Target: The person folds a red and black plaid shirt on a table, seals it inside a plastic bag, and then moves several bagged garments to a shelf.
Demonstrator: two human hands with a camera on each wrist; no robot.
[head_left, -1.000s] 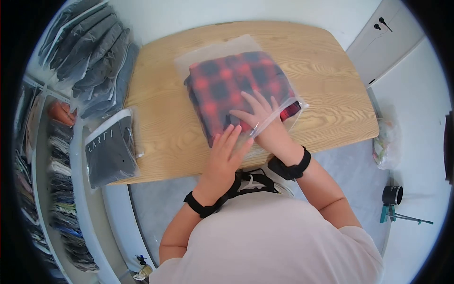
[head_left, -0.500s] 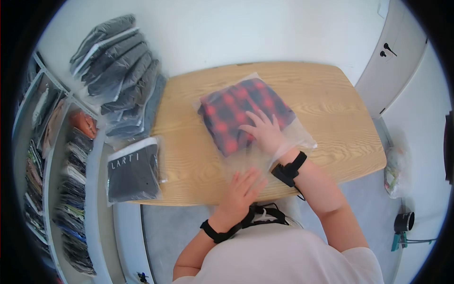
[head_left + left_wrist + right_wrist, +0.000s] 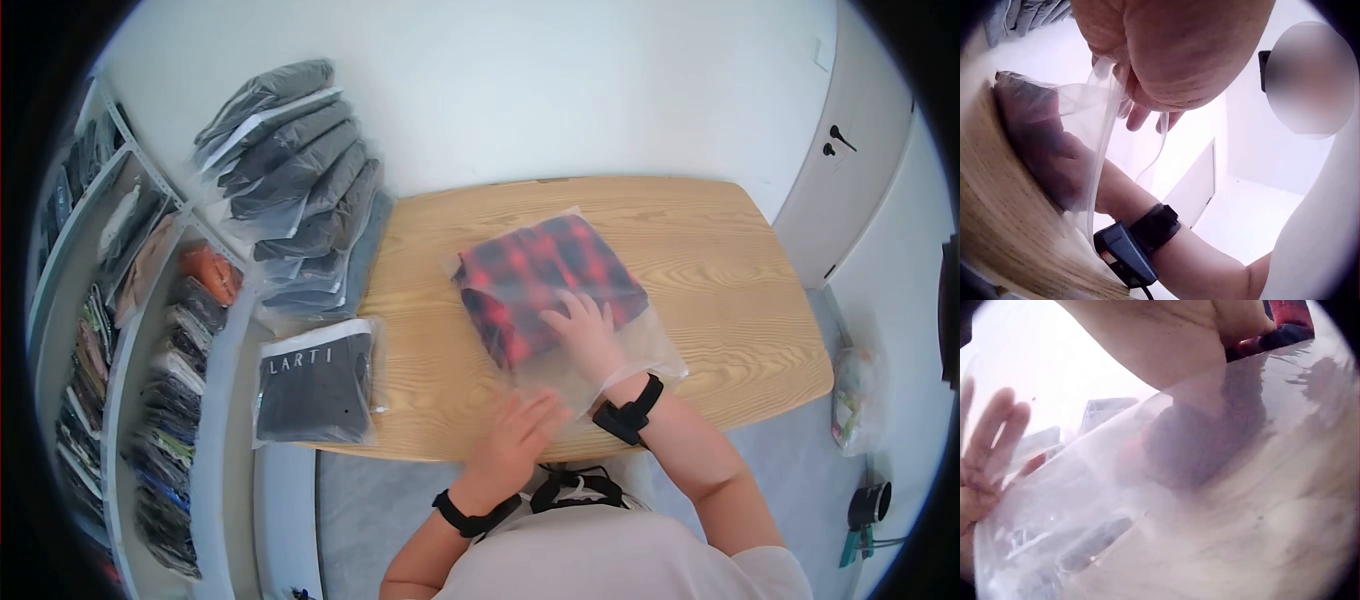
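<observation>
1. Head view: pretty simple setup, a light wooden table [image 3: 740, 300] with a swirly grain, a nearly straight back edge and rounded corners, up near a plain white wall [image 3: 600, 100].
2. Around the middle of the table lies a clear bag [image 3: 650, 345], sitting at an angle, with a folded red-and-black plaid shirt [image 3: 540, 275] inside it. The open end faces the person.
3. Right hand [image 3: 588, 335] is inside the bag, fingers spread wide over the shirt. The left wrist view shows that forearm going through the bag's mouth.
4. Left hand [image 3: 515, 435] is at the open end, by the table's front edge, fingers mostly straight and touching the plastic lip. It's a bit blurry from above.
5. Left end of the table has a leaning stack of grey bagged clothes [image 3: 300, 210], plus a dark bagged garment [image 3: 315, 390] with "LARTI" across a corner-to-corner print line near the front.
6. Further left are pale shelves [image 3: 225, 420] crammed with folded clothes in plastic, one orange bundle [image 3: 210, 272] standing out.
7. Right side: white door [image 3: 855, 180] with a black handle, grey floor [image 3: 370, 500], a stuffed plastic sack [image 3: 858, 400] against the wall, and a black cylinder [image 3: 870, 505] below it; can't tell what that one is.
</observation>
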